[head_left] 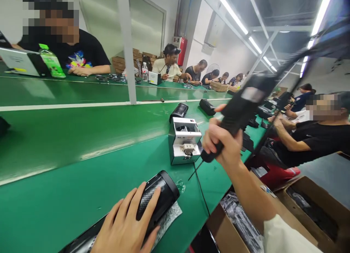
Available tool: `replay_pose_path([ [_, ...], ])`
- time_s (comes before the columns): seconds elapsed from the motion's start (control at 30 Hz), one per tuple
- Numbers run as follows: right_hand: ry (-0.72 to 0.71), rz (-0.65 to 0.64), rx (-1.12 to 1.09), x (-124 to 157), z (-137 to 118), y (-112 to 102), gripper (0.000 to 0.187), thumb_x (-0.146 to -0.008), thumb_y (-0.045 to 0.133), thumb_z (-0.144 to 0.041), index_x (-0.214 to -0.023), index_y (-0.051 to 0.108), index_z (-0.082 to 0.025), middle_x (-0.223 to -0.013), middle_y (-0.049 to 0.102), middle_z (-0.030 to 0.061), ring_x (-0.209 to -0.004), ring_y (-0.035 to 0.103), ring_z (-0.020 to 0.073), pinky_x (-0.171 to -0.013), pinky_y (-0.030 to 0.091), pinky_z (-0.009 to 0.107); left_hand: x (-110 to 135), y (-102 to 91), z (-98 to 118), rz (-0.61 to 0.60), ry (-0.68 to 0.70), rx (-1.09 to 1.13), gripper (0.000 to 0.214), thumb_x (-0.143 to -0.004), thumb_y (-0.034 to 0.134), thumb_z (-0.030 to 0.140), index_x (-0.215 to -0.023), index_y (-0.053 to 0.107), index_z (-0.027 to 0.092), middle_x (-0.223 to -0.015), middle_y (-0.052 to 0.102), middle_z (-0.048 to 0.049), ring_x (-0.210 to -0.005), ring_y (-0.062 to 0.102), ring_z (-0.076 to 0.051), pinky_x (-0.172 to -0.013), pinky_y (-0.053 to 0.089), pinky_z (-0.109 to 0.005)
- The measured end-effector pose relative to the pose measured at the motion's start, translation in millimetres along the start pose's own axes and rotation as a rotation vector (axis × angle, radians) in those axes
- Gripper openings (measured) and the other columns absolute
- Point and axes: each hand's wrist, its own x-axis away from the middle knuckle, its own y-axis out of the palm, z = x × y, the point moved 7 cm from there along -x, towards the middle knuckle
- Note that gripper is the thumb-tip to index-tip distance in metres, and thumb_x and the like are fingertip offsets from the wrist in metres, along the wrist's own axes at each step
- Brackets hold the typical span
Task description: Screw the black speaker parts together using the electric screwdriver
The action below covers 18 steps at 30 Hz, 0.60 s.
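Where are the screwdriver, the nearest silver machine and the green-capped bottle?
Screwdriver [238, 110]: head view, on its black body, which is motion-blurred.
Nearest silver machine [185, 139]: head view, on its front panel.
Green-capped bottle [52, 62]: head view, on its side, below the cap.

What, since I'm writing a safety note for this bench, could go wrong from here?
The right hand grips a black driver whose thin bit points down near the black casing under the left hand; a slip could scratch the casing or nick that hand.
Crinkled clear wrap shows along the casing's edge; if it reaches underneath, the casing might slide.
A black cable runs from beside the silver machine to the edge of the bench, where it could snag.
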Motion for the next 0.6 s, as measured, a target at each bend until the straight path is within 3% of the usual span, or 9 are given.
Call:
replay_pose_path([
  [0.1, -0.011, 0.013, -0.049, 26, -31, 17, 0.035, -0.097, 0.070, -0.012, -0.122, 0.058, -0.032, -0.065, 0.051, -0.0131, -0.038, 0.040, 0.0099, -0.041, 0.044, 0.024, -2, -2.9, 1, -0.034, -0.013, 0.015, 0.072, -0.100, 0.055, 0.031, -0.170, 0.043, 0.020, -0.151, 0.068, -0.0233, -0.119, 0.077, -0.042, -0.087, 0.071, -0.059],
  [0.2, -0.001, -0.007, -0.067, 40, -43, 31, 0.035, -0.096, 0.072, -0.011, -0.120, 0.062, -0.033, -0.067, 0.056, -0.0119, -0.039, 0.043, 0.0105, -0.042, 0.048, 0.026, -2, -2.6, 1, -0.048, -0.032, 0.019, 0.069, -0.101, 0.055, 0.033, -0.168, 0.045, 0.021, -0.153, 0.066, -0.0229, -0.120, 0.077, -0.041, -0.087, 0.072, -0.059],
  [0.47, -0.058, -0.110, -0.108, 44, -44, 40, 0.030, -0.104, 0.073, -0.014, -0.125, 0.062, -0.032, -0.070, 0.053, -0.0120, -0.043, 0.040, 0.0091, -0.045, 0.047, 0.024, -3, -4.6, 4, -0.080, -0.043, 0.008, 0.070, -0.101, 0.055, 0.029, -0.170, 0.044, 0.022, -0.153, 0.067, -0.0211, -0.122, 0.075, -0.039, -0.090, 0.071, -0.058],
  [0.6, -0.056, -0.174, -0.037, 50, -18, 46, 0.036, -0.106, 0.068, -0.014, -0.130, 0.059, -0.039, -0.070, 0.047, -0.0131, -0.044, 0.039, 0.0092, -0.045, 0.043, 0.023, -2, -6.3, 3, -0.039, -0.037, 0.025, 0.069, -0.098, 0.057, 0.028, -0.167, 0.048, 0.020, -0.152, 0.067, -0.0225, -0.119, 0.075, -0.040, -0.090, 0.070, -0.059],
])
